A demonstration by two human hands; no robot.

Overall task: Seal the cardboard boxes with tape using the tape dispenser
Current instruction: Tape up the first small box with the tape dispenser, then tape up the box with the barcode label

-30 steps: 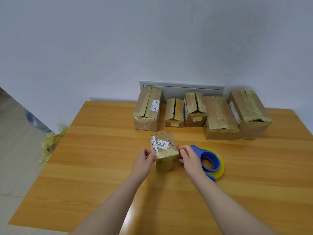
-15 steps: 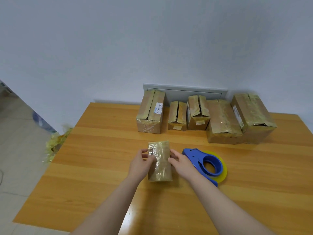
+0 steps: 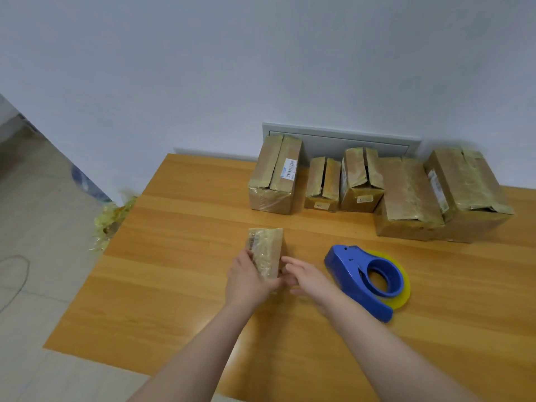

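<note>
Small cardboard box (image 3: pixel 265 250), wrapped in glossy yellowish tape, lies flat on the wooden table (image 3: pixel 179 280), about midway between its front and back edges. The left hand (image 3: pixel 249 281) grips the near end of this small cardboard box. The palm covers its near left corner and the fingers curl round the near edge, so the far end with its barcode label (image 3: pixel 253 242) sticks out beyond the hand.

The right hand (image 3: pixel 309 281) is just beside the box on its right, fingers straight and loosely spread, holding nothing. Its fingertips (image 3: pixel 287 261) reach the box's right edge, though the blur there makes it hard to say whether they actually touch.

A blue tape dispenser (image 3: pixel 358 274) lies on its side just right of the right hand and apart from it, with the yellow tape roll (image 3: pixel 404 288) showing behind its ring.

Along the back of the table stands a row of five taped boxes (image 3: pixel 274 175), set against a grey wall panel (image 3: pixel 342 140). Crumpled yellow tape scraps (image 3: pixel 111 219) lie on the floor beside the table's left edge.
</note>
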